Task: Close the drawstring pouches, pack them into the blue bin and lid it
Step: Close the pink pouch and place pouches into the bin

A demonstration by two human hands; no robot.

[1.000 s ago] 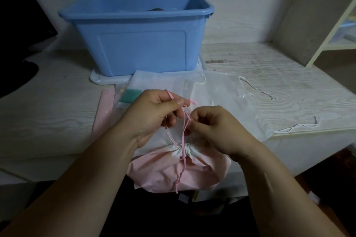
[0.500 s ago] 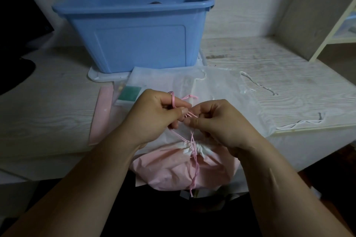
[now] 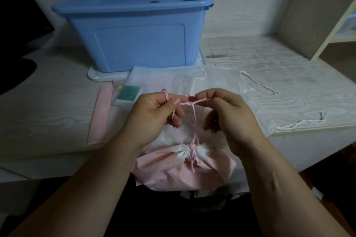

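A pink drawstring pouch (image 3: 183, 171) hangs over the table's front edge, its white neck gathered tight. Its pink cord (image 3: 189, 103) runs up between my hands. My left hand (image 3: 154, 115) pinches the cord, a loop sticking up by the index finger. My right hand (image 3: 227, 113) pinches the cord's other side, and the two strands cross between the hands. Behind them lie flat white pouches (image 3: 217, 86) with white cords (image 3: 258, 83). The open blue bin (image 3: 138, 31) stands at the back on a white lid (image 3: 96, 76).
A pink flat pouch (image 3: 100, 115) and a packet with a green card (image 3: 129, 94) lie left of my hands. A loose white cord (image 3: 302, 121) lies near the right front edge. A dark object sits at far left, a shelf frame at far right.
My hands have moved apart and drawn the pink cord out sideways into a crossing. The pouch neck stays gathered.
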